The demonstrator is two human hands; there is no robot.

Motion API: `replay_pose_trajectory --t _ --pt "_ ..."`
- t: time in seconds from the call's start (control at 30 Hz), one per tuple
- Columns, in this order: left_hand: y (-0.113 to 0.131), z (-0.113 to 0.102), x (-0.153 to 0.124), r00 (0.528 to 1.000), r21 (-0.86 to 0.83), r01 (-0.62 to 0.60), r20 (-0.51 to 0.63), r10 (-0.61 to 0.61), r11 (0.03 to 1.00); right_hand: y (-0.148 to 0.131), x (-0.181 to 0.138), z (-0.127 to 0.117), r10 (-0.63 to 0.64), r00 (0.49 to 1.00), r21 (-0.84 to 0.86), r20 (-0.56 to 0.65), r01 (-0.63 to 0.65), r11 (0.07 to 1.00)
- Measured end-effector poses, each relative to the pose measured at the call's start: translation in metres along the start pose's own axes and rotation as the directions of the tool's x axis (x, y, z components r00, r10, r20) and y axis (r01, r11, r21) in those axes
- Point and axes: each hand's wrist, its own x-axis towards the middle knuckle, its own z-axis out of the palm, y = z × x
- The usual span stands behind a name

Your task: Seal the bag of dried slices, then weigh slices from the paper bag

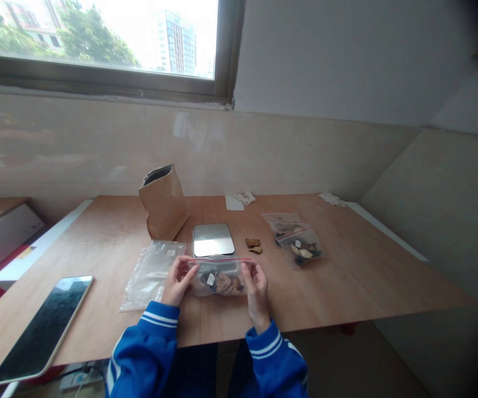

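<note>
My left hand (pixel 176 279) and my right hand (pixel 256 286) hold the two ends of a clear zip bag (pixel 219 276) with a red seal strip, upright above the wooden table (pixel 367 276). Brown dried slices and a small white tag sit in the bag's bottom. Just behind it lies a small metal scale (pixel 213 239). Two loose brown slices (pixel 254 245) rest to the right of the scale.
A brown paper bag (pixel 164 202) stands open behind the scale. A stack of empty clear bags (pixel 151 272) lies at my left. Two filled zip bags (pixel 299 239) lie at the right. A phone (pixel 43 326) rests at the near left edge. Crumpled paper (pixel 239 199) sits by the wall.
</note>
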Motion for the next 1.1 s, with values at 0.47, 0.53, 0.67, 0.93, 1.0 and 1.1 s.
replay_pose_trajectory --t 0.47,0.53,0.67,0.93,1.0,1.1 --pt "0.002 -0.001 -0.001 0.996 0.137 -0.022 -0.077 0.033 0.99 0.012 0.003 0.001 0.042 0.998 -0.143 0.038 -0.036 0.989" --pt "0.002 -0.001 -0.001 0.995 0.145 -0.028 -0.086 0.041 0.989 0.013 0.004 0.0 0.026 1.0 -0.187 0.002 -0.025 0.982" --pt "0.004 -0.001 -0.001 0.995 0.162 -0.039 -0.09 0.054 0.986 0.012 0.005 0.0 -0.021 0.999 -0.261 -0.044 0.008 0.965" --pt "0.008 -0.001 -0.001 0.99 0.188 -0.098 -0.081 0.114 0.977 0.01 0.005 -0.002 -0.124 0.992 -0.361 -0.035 0.103 0.927" --pt "0.008 -0.001 -0.001 0.987 0.198 -0.11 -0.089 0.13 0.974 0.011 0.004 -0.002 -0.159 0.987 -0.379 -0.026 0.138 0.915" --pt "0.009 0.0 -0.002 0.982 0.226 -0.129 -0.11 0.156 0.966 0.01 0.004 -0.002 -0.199 0.98 -0.403 -0.003 0.181 0.897"
